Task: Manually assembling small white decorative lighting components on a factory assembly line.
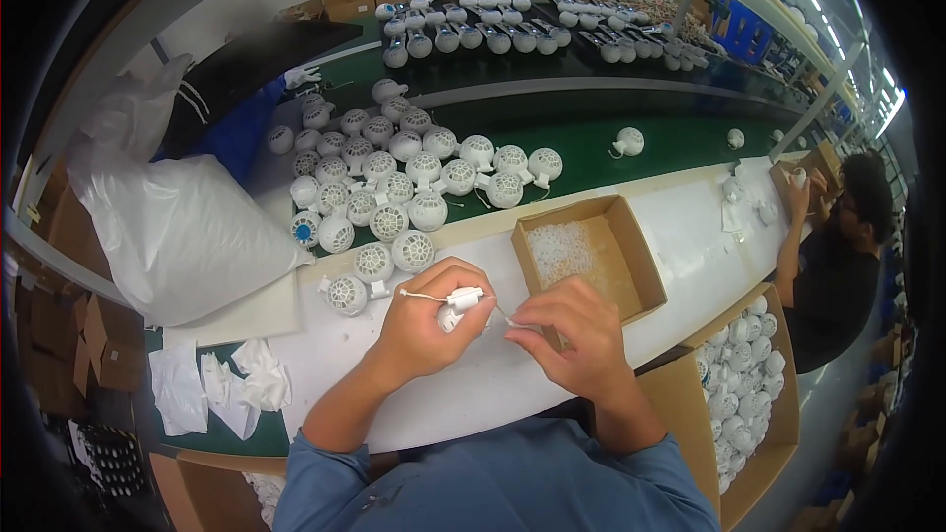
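My left hand (426,323) is wrapped round a white round unit (463,301), with its small cylindrical neck up and a thin cord coming out on the left. Most of the unit is hidden by the fingers. To the right, my right hand (576,337) pinches the end of a thin cord (501,313) that runs across from the unit; a tiny pale piece shows at the fingertips. Just beyond my right hand stands an open cardboard box (639,258) with small clear pieces (562,249) in its left part.
Many white grille-faced balls (389,222) cluster on the bench ahead and left. A stuffed plastic bag (187,236) stands at left, above crumpled white bags (261,374). A carton of white balls (739,384) is at right. Another person (838,256) works farther right. A green conveyor (581,138) runs behind.
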Demonstrator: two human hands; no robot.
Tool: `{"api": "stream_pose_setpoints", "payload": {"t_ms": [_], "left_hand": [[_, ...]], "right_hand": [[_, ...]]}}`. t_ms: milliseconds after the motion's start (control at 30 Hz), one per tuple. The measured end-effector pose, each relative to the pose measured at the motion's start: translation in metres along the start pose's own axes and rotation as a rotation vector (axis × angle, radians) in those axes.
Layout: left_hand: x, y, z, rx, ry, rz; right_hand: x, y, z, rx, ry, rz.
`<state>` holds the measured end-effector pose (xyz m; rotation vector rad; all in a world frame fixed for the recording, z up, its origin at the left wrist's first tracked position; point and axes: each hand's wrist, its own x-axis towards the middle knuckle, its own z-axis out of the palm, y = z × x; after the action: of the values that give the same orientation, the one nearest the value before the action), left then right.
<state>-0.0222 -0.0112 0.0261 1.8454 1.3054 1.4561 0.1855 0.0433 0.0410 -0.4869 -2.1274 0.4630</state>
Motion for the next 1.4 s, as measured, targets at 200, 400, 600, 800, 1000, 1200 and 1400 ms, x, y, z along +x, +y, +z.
{"api": "stream_pose_setpoints", "payload": {"t_ms": [200, 400, 600, 800, 1000, 1200, 1400], "left_hand": [[-0.001, -0.001, 0.007, 0.048, 0.016, 0.050], [-0.008, -0.009, 0.015, -0.145, -0.089, 0.077], [-0.010, -0.004, 0.017, -0.106, -0.252, 0.072], [-0.010, -0.005, 0.017, -0.146, -0.309, 0.038], [-0.011, -0.006, 0.014, -0.478, -0.514, -0.208], [-0.014, 0.005, 0.020, -0.794, -0.515, -0.431], [-0.009, 0.005, 0.018, -0.250, -0.502, -0.232]], "right_hand": [[0.000, 0.006, 0.005, 0.004, 0.021, 0.064], [-0.005, 0.011, 0.012, 0.253, 0.058, 0.171], [-0.014, 0.012, 0.016, 0.577, 0.047, 0.356], [-0.010, 0.006, 0.002, 0.622, -0.079, 0.357], [0.002, 0.022, -0.005, 0.262, -0.072, -0.083], [0.008, 0.014, -0.012, 0.080, -0.087, -0.219], [0.002, 0.004, -0.017, -0.018, -0.189, -0.101]]}}
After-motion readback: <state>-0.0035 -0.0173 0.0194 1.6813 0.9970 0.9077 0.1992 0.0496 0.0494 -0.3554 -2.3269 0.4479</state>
